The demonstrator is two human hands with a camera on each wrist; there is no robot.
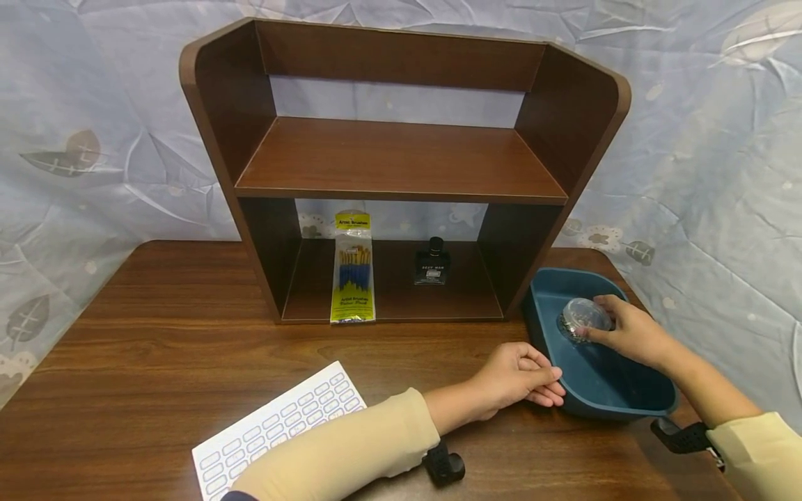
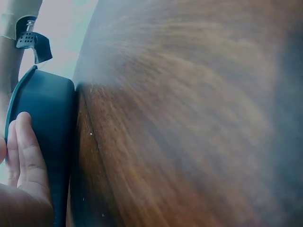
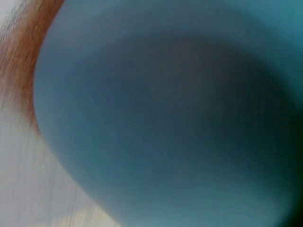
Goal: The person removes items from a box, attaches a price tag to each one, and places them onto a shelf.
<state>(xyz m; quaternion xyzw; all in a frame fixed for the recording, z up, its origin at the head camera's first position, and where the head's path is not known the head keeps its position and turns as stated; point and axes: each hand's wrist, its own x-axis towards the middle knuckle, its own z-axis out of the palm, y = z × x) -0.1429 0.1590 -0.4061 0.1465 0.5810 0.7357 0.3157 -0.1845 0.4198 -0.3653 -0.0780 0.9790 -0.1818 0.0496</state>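
A pale blue-grey, leaf-printed cloth (image 1: 81,202) hung at twelve o'clock, behind the brown wood-grain table (image 1: 156,320). Also at twelve stood a dark brown, two-tier wooden shelf (image 1: 401,156). At four o'clock, just beside it, sat a teal-blue plastic bin (image 1: 617,383) with rounded corners. A flat white board (image 1: 276,428), printed with blue-outlined cells, lay at seven, partly under my left sleeve. On the shelf's lower tier, a slim, clear-and-yellow pack of artist brushes (image 1: 353,278) stood at seven o'clock. My left hand (image 1: 523,379) pinched the bin's wall at its eight o'clock, thumb at the rim, fingers nearly straight and close together outside. My right hand (image 1: 633,334) reached in from the bin's four o'clock. At the shelf's five stood a squarish, black-capped dark bottle (image 1: 432,263). Thumb and fingers of my right hand pinched a round, clear plastic tub (image 1: 587,316) of silvery bits, inside the bin towards eleven; whether it touched the floor, I couldn't tell.
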